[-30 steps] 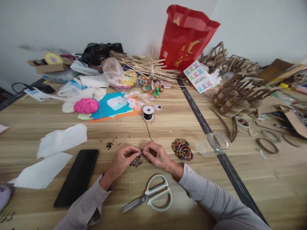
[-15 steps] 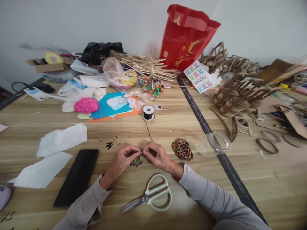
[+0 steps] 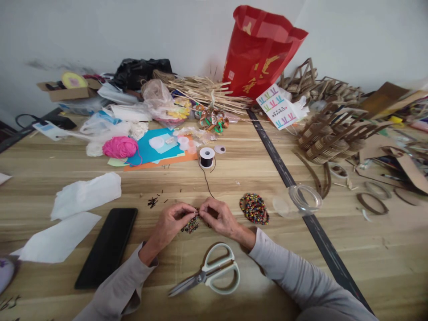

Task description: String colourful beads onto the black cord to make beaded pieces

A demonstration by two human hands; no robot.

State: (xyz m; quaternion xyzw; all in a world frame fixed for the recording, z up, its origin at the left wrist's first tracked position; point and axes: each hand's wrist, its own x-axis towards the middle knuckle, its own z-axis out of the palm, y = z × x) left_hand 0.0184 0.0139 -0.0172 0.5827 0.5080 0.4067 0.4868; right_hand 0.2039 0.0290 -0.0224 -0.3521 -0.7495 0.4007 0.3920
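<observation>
Left hand (image 3: 172, 221), right hand (image 3: 220, 218): I'm pinching, thumbs nearly meeting forefingers; contents too tiny to tell.
Beads (image 3: 190, 226): lying lower centre, probably light, slippery, needing side-on pinching.
Cord (image 3: 206, 180): trailing mid-frame, likely limp, needing gripping near its end.

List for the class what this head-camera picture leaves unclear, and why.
Head view: what, if anything, the fingers pinch; too small, and they hide it.
Head view: where the black cord ends; hidden by the right hand.
Head view: the number of loose beads; partly behind the left hand.
Head view: the pale object; cut off by the left edge.
</observation>
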